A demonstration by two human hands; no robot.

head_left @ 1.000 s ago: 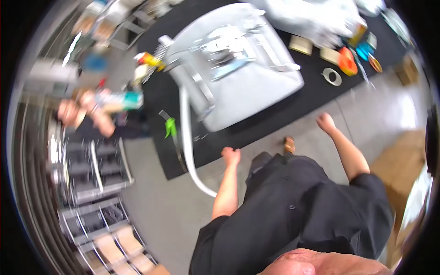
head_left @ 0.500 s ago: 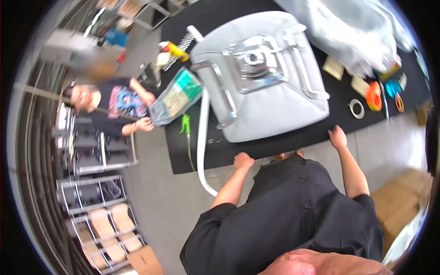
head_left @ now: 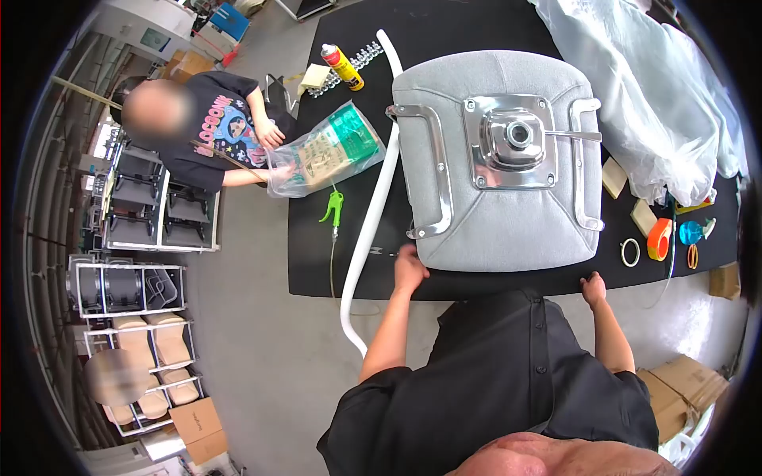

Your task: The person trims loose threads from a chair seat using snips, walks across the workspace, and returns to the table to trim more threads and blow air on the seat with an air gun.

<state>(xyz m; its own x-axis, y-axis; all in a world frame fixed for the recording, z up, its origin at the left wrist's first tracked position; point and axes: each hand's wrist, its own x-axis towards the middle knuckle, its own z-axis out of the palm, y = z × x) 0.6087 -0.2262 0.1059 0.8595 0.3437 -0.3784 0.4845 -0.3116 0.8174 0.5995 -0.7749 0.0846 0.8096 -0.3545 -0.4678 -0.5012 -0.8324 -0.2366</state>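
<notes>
A grey upholstered chair seat (head_left: 508,214) lies on the black-covered table, its underside facing up. Bolted to its middle is a shiny metal mounting plate (head_left: 516,143) with a lever, and a chrome bracket runs down each side. My left hand (head_left: 410,270) is at the seat's near left corner, thumb and fingers apart; whether it presses on the seat I cannot tell. At the table's near edge, just off the seat's near right corner, my right hand (head_left: 592,289) rests with curled fingers and nothing visible in them.
A white hose (head_left: 369,238) and green air gun (head_left: 333,208) lie left of the seat. Across the left edge, a person (head_left: 214,131) handles a bagged green-and-tan packet (head_left: 333,151). Orange tape (head_left: 659,239), a spray bottle (head_left: 692,232) and plastic sheeting (head_left: 635,95) are right.
The view has shifted and sharpened. My left hand is now beside the seat's near left corner, and my right hand sits closer to the near right corner. The seat looks straighter in view.
</notes>
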